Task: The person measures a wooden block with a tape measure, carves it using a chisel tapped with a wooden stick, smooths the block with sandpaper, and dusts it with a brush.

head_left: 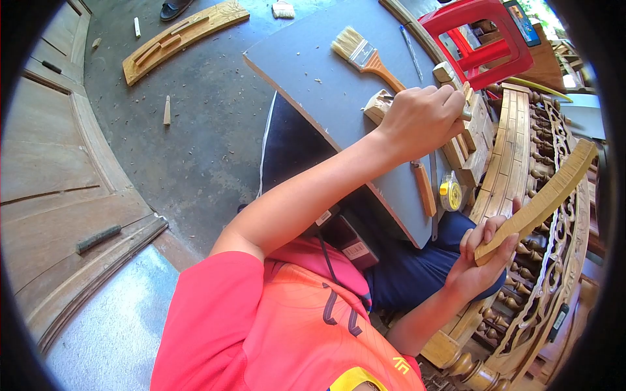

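Observation:
My left hand (pixel 424 117) is closed in a fist over the grey board, round something mostly hidden; a small rounded end sticks out at its right side. A pale wooden block (pixel 377 106) shows just left of the fist. My right hand (pixel 481 260) grips the lower end of a curved wooden piece (pixel 541 199), which slants up to the right. On the grey board (pixel 313 72) lie a brush (pixel 370 60), a pen (pixel 411 52) and a wooden-handled tool (pixel 424 188). A yellow tape measure (pixel 450 191) is at the board's right edge.
Carved wooden furniture with turned spindles (pixel 515 287) stands at the right. A red plastic stool (pixel 479 45) is at the upper right. On the floor lie a curved board (pixel 189 39), a small brush (pixel 283 9) and wood scraps. Wooden panels (pixel 59 169) line the left.

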{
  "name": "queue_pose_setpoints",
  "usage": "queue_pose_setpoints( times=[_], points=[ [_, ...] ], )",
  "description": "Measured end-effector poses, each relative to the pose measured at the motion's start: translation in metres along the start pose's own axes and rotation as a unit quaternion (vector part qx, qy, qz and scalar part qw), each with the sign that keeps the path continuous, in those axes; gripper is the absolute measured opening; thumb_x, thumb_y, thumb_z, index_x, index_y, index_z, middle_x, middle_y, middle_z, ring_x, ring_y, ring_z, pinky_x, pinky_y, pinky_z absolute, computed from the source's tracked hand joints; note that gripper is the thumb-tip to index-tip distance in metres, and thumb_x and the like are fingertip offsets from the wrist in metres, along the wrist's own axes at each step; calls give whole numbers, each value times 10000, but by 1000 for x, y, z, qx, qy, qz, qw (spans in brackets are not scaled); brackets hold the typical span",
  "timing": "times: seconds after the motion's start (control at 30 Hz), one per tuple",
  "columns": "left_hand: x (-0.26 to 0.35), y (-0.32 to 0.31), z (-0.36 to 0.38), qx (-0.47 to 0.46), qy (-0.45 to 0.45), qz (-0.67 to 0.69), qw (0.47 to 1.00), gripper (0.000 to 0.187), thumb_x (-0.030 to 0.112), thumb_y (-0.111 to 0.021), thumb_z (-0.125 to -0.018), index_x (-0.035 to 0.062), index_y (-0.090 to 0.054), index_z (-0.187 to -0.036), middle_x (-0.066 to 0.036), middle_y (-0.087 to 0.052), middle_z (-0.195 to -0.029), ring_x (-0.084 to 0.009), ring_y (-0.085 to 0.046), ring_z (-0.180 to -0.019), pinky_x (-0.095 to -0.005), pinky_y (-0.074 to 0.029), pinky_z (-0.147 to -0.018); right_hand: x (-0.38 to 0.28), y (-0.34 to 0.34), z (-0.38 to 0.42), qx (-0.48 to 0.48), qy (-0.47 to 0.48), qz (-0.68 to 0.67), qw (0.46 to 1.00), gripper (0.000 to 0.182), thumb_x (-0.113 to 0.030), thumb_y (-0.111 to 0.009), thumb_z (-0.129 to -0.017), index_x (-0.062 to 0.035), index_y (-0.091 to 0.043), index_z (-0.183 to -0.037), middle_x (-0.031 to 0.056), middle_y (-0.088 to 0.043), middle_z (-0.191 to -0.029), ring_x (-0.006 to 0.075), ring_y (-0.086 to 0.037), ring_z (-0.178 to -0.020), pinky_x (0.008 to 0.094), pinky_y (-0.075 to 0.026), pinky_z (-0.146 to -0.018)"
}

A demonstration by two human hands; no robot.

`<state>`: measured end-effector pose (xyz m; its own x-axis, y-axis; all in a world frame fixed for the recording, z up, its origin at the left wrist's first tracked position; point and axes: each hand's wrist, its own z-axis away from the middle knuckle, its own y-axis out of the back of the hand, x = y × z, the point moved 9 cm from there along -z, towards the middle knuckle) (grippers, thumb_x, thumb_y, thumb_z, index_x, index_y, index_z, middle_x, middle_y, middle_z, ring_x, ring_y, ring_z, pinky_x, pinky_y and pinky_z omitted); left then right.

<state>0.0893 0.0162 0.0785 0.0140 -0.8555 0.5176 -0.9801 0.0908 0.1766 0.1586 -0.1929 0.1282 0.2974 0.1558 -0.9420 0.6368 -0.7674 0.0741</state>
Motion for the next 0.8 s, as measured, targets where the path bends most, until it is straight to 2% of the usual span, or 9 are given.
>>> queue_pose_setpoints(
  times=[0.3,0.4,0.5,0.63,0.73,0.8],
  points=[
    [-2,-1,-1,1,6,3,1000,244,242,-757,-900,91,-577,-965,-76,-654,-839,-277,-701,-738,-389,-549,-625,6,0,3,14,-15,0,1000,587,-384,-406,-1150,-9,-325,-1595,2,-415,-857,29,-294,-522,212,-263,-462],
    [-4,-1,-2,5,11,13,1000,232,241,-745,-919,87,-575,-955,-82,-651,-826,-283,-698,-718,-390,-545,-611,4,0,1,25,-6,15,1000,643,-417,-460,-1127,4,-316,-1591,14,-408,-834,23,-293,-486,201,-249,-414],
    [-10,-5,-3,-4,32,9,999,223,239,-733,-936,83,-573,-942,-90,-647,-809,-286,-696,-700,-390,-541,-596,2,2,0,25,-10,21,999,653,-427,-464,-1125,5,-313,-1592,15,-413,-835,25,-297,-485,201,-251,-420],
    [-10,-5,-4,4,30,5,1000,209,234,-714,-950,81,-573,-933,-101,-653,-810,-289,-701,-700,-396,-542,-591,-10,15,-9,59,30,14,998,670,-455,-456,-1126,9,-311,-1588,14,-423,-845,32,-294,-482,200,-254,-439],
    [-12,-6,-4,-1,38,3,999,194,220,-700,-948,76,-570,-932,-107,-657,-819,-304,-703,-715,-414,-545,-603,-13,17,-16,64,46,-42,996,658,-466,-460,-1124,-20,-326,-1589,11,-425,-844,32,-319,-507,205,-258,-444],
    [-12,-5,-6,-1,42,-4,999,185,208,-691,-944,71,-567,-931,-112,-657,-821,-316,-701,-724,-427,-546,-611,7,6,-19,73,14,-67,995,608,-449,-437,-1134,-67,-331,-1595,-2,-417,-851,30,-304,-518,207,-245,-456]
  ],
)
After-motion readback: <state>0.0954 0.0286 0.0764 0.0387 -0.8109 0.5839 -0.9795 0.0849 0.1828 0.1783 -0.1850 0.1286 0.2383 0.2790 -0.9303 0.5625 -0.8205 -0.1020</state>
